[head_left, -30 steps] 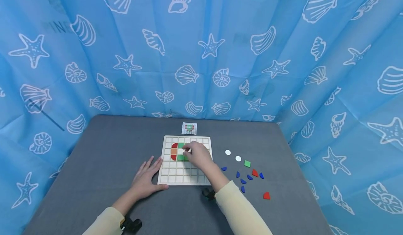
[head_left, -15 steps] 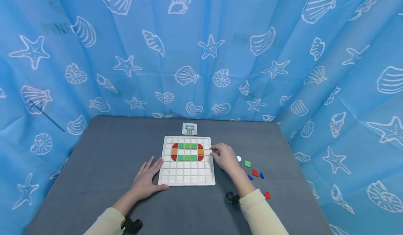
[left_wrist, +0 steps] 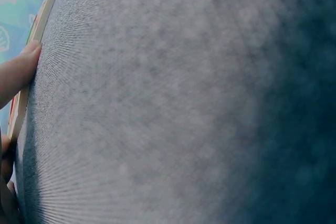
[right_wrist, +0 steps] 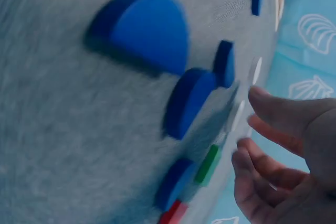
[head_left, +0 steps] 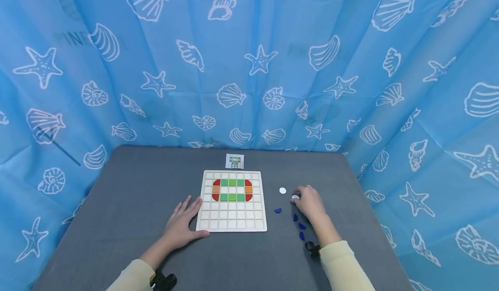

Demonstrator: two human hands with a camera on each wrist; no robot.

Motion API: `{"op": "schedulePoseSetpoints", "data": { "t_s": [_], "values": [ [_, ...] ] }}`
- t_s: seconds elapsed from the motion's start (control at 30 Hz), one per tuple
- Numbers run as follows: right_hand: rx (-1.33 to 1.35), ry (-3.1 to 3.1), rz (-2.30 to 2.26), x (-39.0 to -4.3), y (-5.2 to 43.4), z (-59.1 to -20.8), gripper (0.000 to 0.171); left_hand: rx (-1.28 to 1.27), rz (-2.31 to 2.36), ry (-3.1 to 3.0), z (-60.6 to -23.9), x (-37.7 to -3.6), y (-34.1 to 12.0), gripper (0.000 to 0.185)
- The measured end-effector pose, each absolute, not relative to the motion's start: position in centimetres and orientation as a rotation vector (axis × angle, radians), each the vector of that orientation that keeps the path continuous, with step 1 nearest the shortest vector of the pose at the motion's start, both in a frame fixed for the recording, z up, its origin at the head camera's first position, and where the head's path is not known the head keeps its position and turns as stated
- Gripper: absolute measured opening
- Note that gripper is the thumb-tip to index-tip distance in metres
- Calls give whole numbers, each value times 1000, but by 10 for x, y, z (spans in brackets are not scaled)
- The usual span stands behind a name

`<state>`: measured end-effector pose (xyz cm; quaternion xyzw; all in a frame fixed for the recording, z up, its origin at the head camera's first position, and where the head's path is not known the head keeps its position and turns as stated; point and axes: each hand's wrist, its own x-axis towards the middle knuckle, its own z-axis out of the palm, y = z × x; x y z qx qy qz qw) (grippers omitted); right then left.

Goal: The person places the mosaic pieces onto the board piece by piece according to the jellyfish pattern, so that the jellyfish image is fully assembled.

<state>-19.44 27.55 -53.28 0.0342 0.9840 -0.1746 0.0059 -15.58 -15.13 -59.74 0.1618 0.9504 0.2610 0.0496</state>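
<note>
- Left hand (head_left: 182, 224) lies flat on the grey table (head_left: 128, 204), fingers straight and spread, holding nothing. Its fingertips and thumb touch the near-left corner of the wooden grid board (head_left: 232, 225).
- The left wrist view confirms this: one fingertip (left_wrist: 23, 64) presses against the board's edge; the rest of that view is blurred tabletop.
- Right hand (head_left: 309, 202) is down on the table, right of the board and well apart from it. Its fingertips sit on or at a white round disc (head_left: 295, 197).
- Whether the disc is pinched I cannot tell. In the right wrist view the fingers (right_wrist: 273, 108) are loosely bent and apart, and nothing is plainly between them.
- A second white disc (head_left: 282, 190) lies just to the left of the first, free on the table.
- Blue curved pieces (head_left: 302, 226) are scattered near the right hand and wrist; one more blue piece (head_left: 277, 210) lies closer to the board.
- The right wrist view shows these blue pieces (right_wrist: 149, 32) close up, with a green piece (right_wrist: 207, 165) and a red piece (right_wrist: 173, 213) beneath the hand.
- On the board, red, green and orange tiles (head_left: 232, 189) form a closed ring in the upper rows.
- A small pattern card (head_left: 234, 161) lies just beyond the board's far edge.
- Blue curtain (head_left: 249, 66) with shell and starfish print hangs all round.
</note>
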Motion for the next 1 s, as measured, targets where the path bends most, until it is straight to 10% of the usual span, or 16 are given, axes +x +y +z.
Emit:
{"op": "schedulePoseSetpoints", "data": {
  "t_s": [1.0],
  "values": [
    [47,2951,-724,-204,277,-542,14,479,785,2896,-598,-156,-152,116]
  ]
}}
